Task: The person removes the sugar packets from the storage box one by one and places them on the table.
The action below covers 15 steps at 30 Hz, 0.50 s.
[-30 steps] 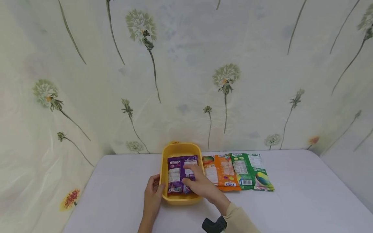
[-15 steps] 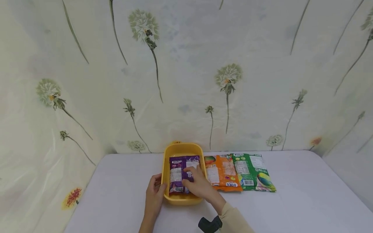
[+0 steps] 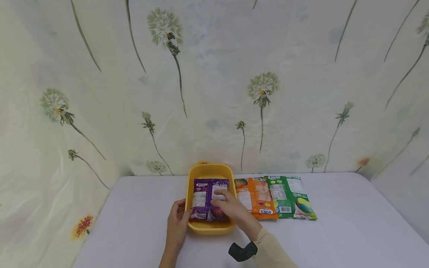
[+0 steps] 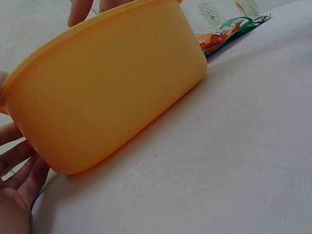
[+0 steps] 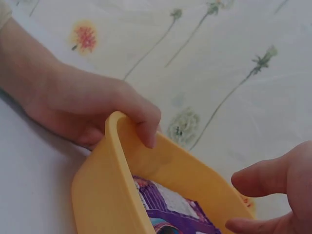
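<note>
A yellow plastic tub (image 3: 211,231) stands on the white-covered table with a purple candy bag (image 3: 200,200) lying flat inside. My left hand (image 3: 177,223) grips the tub's left side; in the right wrist view, the thumb of that left hand (image 5: 97,100) hooks over the rim. The left wrist view shows its other fingers against the tub's outer wall (image 4: 112,87). Over the bag's right half hovers my right hand (image 3: 236,211), thumb and forefinger spread apart. In the right wrist view, a gap separates the right hand (image 5: 275,195) from the purple bag (image 5: 180,212).
Right of the tub, an orange candy bag (image 3: 260,197) lies close to its wall. A green candy bag (image 3: 289,199) lies beside it. Behind the table (image 3: 134,223) hangs a dandelion-patterned curtain (image 3: 207,93). A black device (image 3: 242,252) is on my right wrist.
The purple candy bag has shifted slightly left inside the tub. My right thumb and forefinger have moved a little up and right, off the bag. The left hand keeps its grip.
</note>
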### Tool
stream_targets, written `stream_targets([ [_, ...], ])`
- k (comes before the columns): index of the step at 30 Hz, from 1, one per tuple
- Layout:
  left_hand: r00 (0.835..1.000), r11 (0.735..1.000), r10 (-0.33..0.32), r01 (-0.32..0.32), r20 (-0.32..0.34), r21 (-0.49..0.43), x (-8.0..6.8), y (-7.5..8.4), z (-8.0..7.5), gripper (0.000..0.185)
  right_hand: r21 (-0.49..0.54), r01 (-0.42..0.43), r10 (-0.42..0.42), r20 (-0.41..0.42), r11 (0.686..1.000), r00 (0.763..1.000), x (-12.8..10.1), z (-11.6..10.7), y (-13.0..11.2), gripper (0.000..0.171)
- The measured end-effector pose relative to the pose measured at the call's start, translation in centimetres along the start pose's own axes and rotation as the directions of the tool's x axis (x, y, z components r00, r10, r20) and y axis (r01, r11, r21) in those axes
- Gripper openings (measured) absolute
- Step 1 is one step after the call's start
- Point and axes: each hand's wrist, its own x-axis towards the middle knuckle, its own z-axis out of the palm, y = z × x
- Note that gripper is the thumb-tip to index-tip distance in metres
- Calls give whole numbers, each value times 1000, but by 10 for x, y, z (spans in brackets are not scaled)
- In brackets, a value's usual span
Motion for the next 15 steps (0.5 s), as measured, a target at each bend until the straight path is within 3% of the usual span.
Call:
stream_targets([
  [5, 1000, 1000, -3, 3, -12, 9, 0, 0, 1, 34, 42, -6, 5, 21, 999, 1000, 0, -3, -1, 49],
  [12, 1000, 1000, -13, 14, -17, 13, 1, 1, 1, 35, 244, -37, 14, 95, 969, 995, 7, -8, 1, 47],
  [15, 1000, 1000, -14, 15, -15, 17, 1, 1, 2, 35, 286, -46, 14, 114, 957, 993, 9, -10, 3, 45],
])
